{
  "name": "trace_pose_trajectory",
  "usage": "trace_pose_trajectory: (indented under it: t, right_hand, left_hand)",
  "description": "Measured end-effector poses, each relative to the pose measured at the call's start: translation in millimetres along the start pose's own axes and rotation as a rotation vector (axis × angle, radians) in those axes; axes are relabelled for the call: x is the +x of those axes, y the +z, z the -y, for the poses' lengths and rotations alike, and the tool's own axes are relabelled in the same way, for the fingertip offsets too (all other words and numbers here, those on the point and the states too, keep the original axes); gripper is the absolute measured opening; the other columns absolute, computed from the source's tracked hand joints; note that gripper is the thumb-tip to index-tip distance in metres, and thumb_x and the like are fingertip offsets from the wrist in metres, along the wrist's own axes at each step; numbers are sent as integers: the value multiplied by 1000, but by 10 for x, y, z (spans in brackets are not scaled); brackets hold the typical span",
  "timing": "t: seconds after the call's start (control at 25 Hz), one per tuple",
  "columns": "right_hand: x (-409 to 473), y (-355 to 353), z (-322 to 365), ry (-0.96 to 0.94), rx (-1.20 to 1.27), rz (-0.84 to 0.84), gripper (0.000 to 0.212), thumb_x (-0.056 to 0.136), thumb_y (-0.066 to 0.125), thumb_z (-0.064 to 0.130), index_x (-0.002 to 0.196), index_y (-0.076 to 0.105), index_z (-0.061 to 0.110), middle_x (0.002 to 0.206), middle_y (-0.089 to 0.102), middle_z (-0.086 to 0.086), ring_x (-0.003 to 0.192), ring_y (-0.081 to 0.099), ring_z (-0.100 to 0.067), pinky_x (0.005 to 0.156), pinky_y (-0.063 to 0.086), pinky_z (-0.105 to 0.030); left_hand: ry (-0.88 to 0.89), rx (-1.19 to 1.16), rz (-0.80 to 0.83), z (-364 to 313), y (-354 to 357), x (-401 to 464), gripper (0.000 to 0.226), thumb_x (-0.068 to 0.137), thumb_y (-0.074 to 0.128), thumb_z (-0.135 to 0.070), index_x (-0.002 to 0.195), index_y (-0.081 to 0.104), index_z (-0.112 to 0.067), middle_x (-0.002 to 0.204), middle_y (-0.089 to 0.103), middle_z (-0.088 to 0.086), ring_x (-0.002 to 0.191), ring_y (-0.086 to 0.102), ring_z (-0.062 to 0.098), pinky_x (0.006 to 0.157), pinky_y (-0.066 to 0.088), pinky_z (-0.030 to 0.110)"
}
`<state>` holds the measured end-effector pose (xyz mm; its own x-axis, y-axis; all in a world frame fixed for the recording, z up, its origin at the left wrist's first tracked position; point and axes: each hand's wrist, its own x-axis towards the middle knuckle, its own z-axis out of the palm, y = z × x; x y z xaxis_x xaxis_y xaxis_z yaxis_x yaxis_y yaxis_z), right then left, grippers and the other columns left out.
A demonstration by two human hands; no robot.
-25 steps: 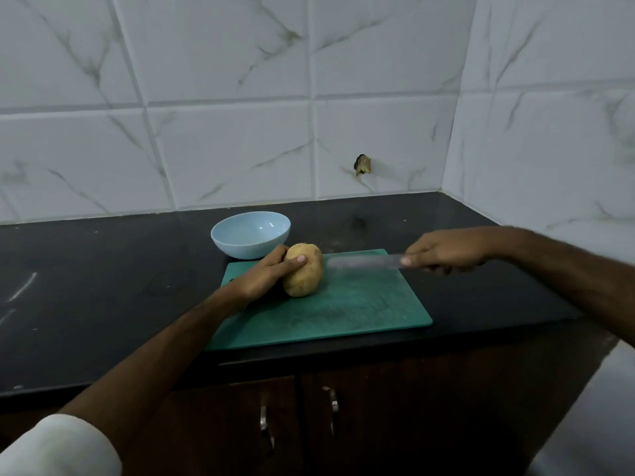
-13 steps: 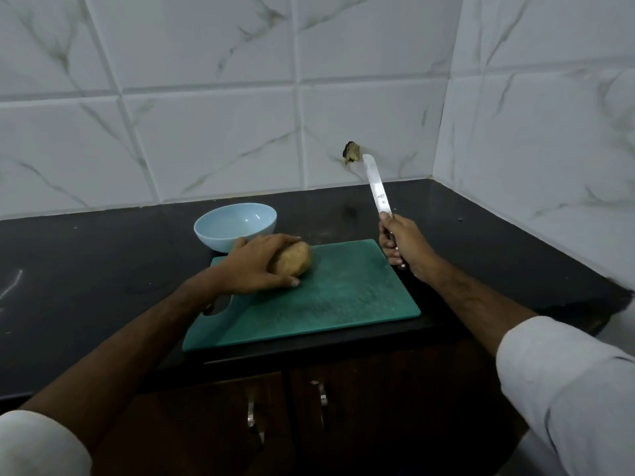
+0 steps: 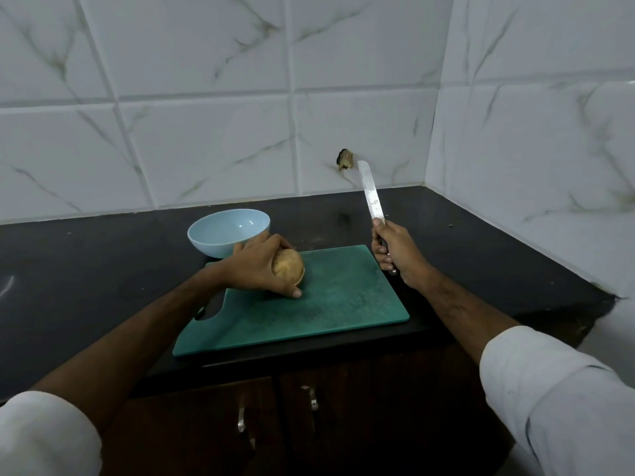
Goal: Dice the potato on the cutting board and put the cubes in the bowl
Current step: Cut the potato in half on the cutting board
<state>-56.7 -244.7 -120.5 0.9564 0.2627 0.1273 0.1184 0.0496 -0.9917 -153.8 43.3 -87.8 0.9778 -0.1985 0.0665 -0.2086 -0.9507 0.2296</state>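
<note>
The left hand (image 3: pixel 256 266) curls over the whole potato (image 3: pixel 288 270), pinning it to the board (image 3: pixel 343 304); the right hand (image 3: pixel 395 250), well apart to the other side, grips the knife (image 3: pixel 372 197) by the handle, blade pointing up and away. The bowl (image 3: pixel 226 235) sits just beyond the left hand. The potato is round and uncut, so it may roll under the first stroke, and the covering fingers leave little of it bare, so the blade could nick them.

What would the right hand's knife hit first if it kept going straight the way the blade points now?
Probably the tiled back wall. The right hand holds the knife tip up and away, over bare counter. The tip appears beside a dark chipped spot on the wall, though depth is unclear.
</note>
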Motion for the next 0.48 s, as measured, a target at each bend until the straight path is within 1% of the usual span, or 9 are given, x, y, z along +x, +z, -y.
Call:
trace_pose_trajectory:
  t: [0.12, 0.2, 0.32, 0.4, 0.48]
  right_hand:
    - [7, 3, -3, -2, -12, -3, 32, 108, 46, 34, 82, 45, 16, 56, 33, 2, 38, 24, -9, 33, 20, -18]
    - [13, 4, -8, -3, -20, -1, 32, 108, 46, 34, 82, 45, 15, 56, 33, 2, 38, 24, -9, 33, 20, -18]
    - [20, 9, -15, -9, -30, 1, 33, 108, 46, 35, 82, 45, 15, 55, 33, 2, 38, 24, -9, 33, 20, -18]
    - [23, 7, -16, -11, -35, -2, 33, 108, 46, 35, 82, 45, 15, 55, 33, 2, 38, 24, -9, 34, 20, -18]
    - [24, 8, -16, -11, -41, -1, 32, 108, 46, 35, 83, 46, 15, 55, 34, 2, 38, 24, -9, 34, 20, -18]
  left_hand:
    - [30, 49, -75, -25, 16, -27, 92, 54, 74, -83, 121, 37, -33, 119, 43, -13, 114, 42, 10, 101, 27, 40]
    - [35, 69, -91, -56, -24, -36, 94, 56, 74, -82, 124, 36, -29, 121, 45, -14, 112, 44, 8, 101, 26, 40]
    - [19, 109, -85, -59, -83, -48, 97, 58, 67, -88, 124, 32, -26, 116, 53, -13, 109, 51, 9, 110, 21, 45]
    - [25, 158, -104, -59, -96, -71, 96, 60, 59, -93, 123, 31, -26, 107, 58, -13, 108, 57, 10, 117, 13, 49]
    - [73, 245, -153, -98, -85, -118, 95, 62, 55, -94, 124, 33, -24, 99, 59, -15, 103, 60, 9, 120, 7, 51]
